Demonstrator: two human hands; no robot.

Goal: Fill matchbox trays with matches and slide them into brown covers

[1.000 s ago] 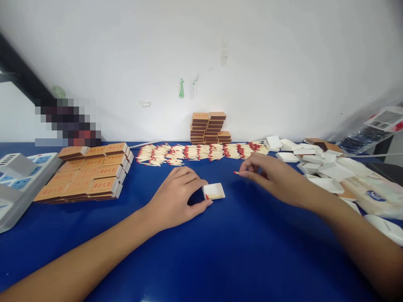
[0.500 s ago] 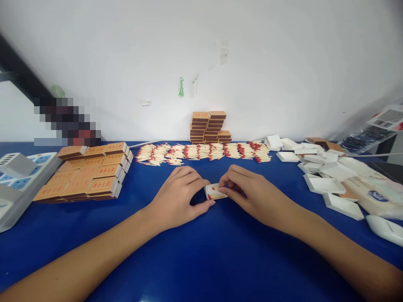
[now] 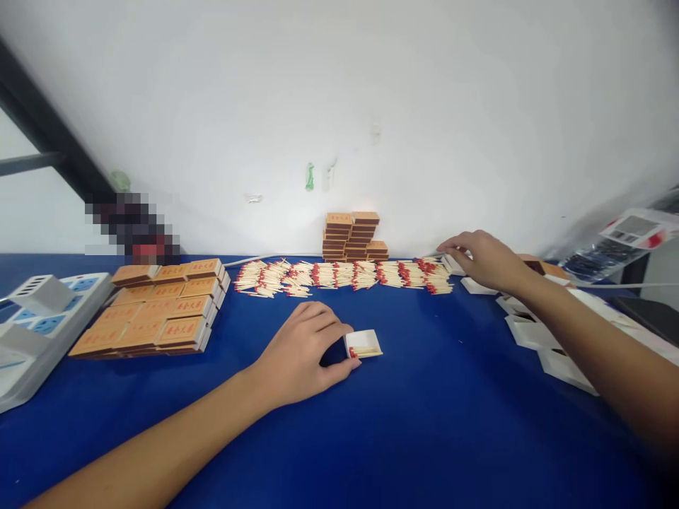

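A small white matchbox tray [image 3: 363,339] lies on the blue table with a few red-headed matches [image 3: 366,351] along its near side. My left hand [image 3: 312,350] grips the tray's left end between thumb and forefinger. My right hand [image 3: 474,260] is stretched out to the far right end of the row of loose matches [image 3: 339,274], close to a white tray [image 3: 454,264]. Its fingers look apart, and I see nothing between them.
Filled matchboxes [image 3: 159,311] are stacked at left beside a power strip [image 3: 58,332]. More orange boxes [image 3: 350,237] stand against the wall. White trays [image 3: 530,331] lie in a heap at right, partly behind my right arm. A clear bag [image 3: 599,251] sits beyond them.
My right hand has left the tray and moved away to the far right, by the end of the match row. My left hand stays at the tray. The view has tilted up slightly.
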